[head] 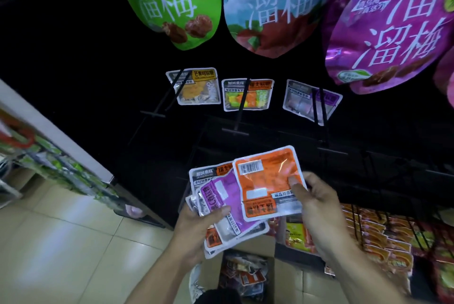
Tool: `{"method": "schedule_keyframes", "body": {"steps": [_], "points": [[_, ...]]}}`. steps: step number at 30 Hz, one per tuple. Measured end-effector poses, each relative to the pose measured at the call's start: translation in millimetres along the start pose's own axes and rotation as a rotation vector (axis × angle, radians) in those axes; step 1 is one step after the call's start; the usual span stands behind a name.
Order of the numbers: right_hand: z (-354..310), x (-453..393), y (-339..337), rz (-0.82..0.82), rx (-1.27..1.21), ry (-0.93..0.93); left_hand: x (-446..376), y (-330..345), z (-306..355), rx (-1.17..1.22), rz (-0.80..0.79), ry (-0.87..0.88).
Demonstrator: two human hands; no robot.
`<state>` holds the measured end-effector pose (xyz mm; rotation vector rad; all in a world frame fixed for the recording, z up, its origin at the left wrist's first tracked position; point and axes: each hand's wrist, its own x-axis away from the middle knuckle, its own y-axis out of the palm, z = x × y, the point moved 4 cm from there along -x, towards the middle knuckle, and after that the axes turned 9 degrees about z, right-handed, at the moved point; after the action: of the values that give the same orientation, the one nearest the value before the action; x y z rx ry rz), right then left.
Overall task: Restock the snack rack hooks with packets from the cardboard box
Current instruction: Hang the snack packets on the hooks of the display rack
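Nearest, I log the cardboard box (248, 276) below my wrists, open, packets inside. Above it, my left hand (196, 227) grips a fanned stack, purple packet (228, 205) on top under the thumb. My right hand (317, 203) pinches the orange packet (265, 181), barcode side up. Beyond, three rack hooks (242, 105) each carry one small packet. Farthest, I note green (172, 1), blue (277, 4) and purple (393, 26) bags hanging.

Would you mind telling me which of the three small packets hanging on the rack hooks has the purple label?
The rightmost small hanging packet, tilted on its hook. The left packet and the middle packet carry orange labels.
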<state>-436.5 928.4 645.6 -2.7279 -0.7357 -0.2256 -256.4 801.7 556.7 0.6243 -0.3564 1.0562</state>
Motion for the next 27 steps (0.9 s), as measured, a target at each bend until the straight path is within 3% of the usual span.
{"method": "schedule_keyframes", "body": {"steps": [4,6,8,11,16,19,24,27], "points": [[-25,19,14,-0.094,0.004,-0.395,-1,-12,2,0.054,0.074,-0.013],[-25,22,22,-0.191,0.170,-0.629,0,-13,5,0.054,0.076,-0.008],[-13,16,26,-0.244,0.307,-0.709,2,-13,10,0.054,0.065,-0.004],[1,1,20,-0.215,0.243,-0.414,4,-15,18,0.068,0.064,0.020],[16,-9,19,-0.220,-0.068,0.034,7,-11,28,0.060,0.040,0.084],[15,-6,22,-0.221,-0.101,0.097,10,-6,32,0.033,0.038,0.122],[13,-13,23,-0.020,-0.230,0.111,12,-4,33,0.019,0.024,0.125],[11,-21,27,-0.063,-0.310,0.183,7,-11,31,0.003,0.043,0.114]]}}
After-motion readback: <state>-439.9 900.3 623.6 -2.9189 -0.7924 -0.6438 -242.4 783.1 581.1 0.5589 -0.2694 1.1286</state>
